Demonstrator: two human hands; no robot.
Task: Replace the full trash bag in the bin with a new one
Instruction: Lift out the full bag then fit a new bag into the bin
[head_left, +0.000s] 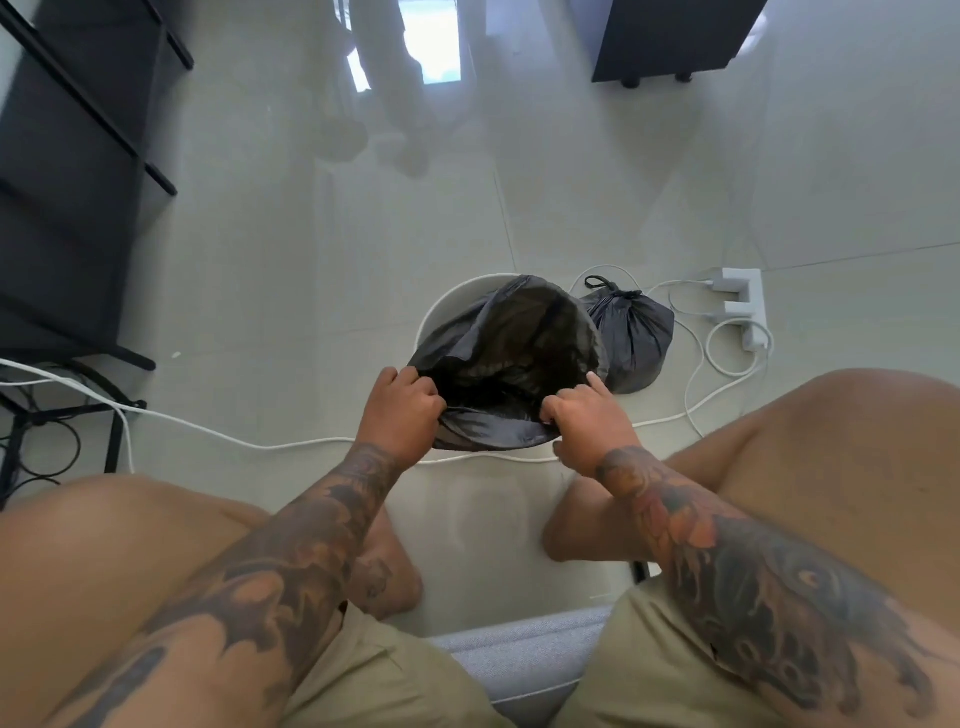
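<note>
Left hand (402, 410) and right hand (584, 415) both pinch the new black plastic liner's (514, 343) near hem; stretch it evenly over the round white bin's (441, 306) rim, far-left side uncovered.

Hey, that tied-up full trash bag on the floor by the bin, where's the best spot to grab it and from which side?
Grip the full bag by its knotted neck, the tied loop at its top far end, coming straight down from above. The body bulges and looks slack and slippery, while the cinched knot sticks up clear of the bin and the cable beside it.
</note>
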